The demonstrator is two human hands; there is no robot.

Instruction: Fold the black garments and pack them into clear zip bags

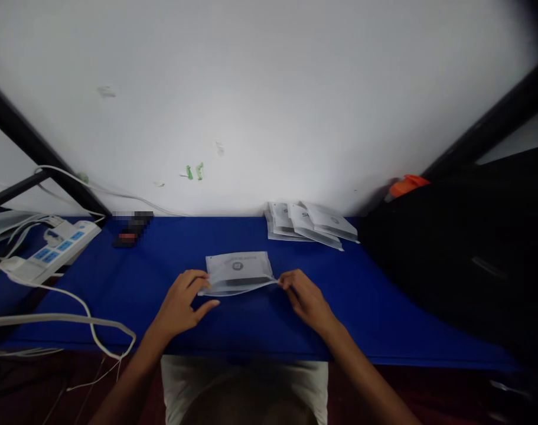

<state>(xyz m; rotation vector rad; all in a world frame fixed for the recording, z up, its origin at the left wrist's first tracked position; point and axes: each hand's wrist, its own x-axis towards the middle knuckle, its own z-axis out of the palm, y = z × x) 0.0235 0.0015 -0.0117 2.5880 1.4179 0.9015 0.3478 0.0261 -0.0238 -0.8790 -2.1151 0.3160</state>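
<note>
Pouch, frosted, lies crosswise below mid-frame, right hand pinching its lower-right corner, left hand spread at its left edge.

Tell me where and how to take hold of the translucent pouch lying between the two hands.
Probably best pinched by the two near corners of the translucent pouch, coming in from its left and right ends. It lies low on the blue table, a long edge facing the person, and its thin rim gives fingertips an edge; the right hand is at the near right corner.
</note>
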